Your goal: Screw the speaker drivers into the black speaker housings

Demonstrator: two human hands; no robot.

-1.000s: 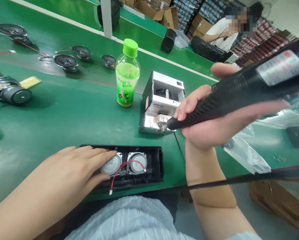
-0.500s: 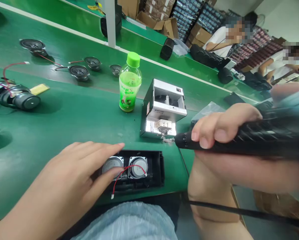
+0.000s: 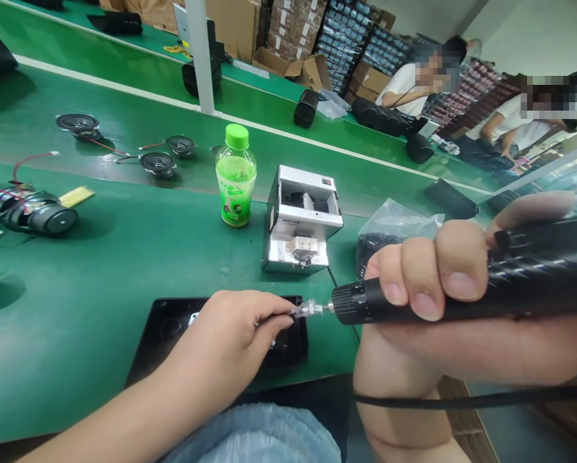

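My right hand [image 3: 428, 276] is wrapped round a black electric screwdriver [image 3: 351, 305], which lies nearly level and points left. A clear plastic sleeve [image 3: 310, 308] surrounds its bit. With thumb and fingertips, my left hand [image 3: 235, 334] pinches the end of that tip; whether a screw is between the fingers is too small to tell. Below the left hand a black speaker housing [image 3: 156, 328] lies on the green bench, its inside largely covered by the hand. Just behind the tip stands a silver and black screw feeder [image 3: 304, 222].
A green-capped drink bottle [image 3: 236, 186] stands left of the feeder. Loose speakers [image 3: 157, 164] and a wired speaker assembly [image 3: 33, 211] lie farther left. Behind my right hand is a clear plastic bag [image 3: 399, 218]. The screwdriver's black cord [image 3: 437, 404] crosses below. Two people sit beyond the bench.
The screwdriver's tip has come down and slightly left from the feeder toward the housing. My left hand has moved right, from open over the speakers to pinching the tip.
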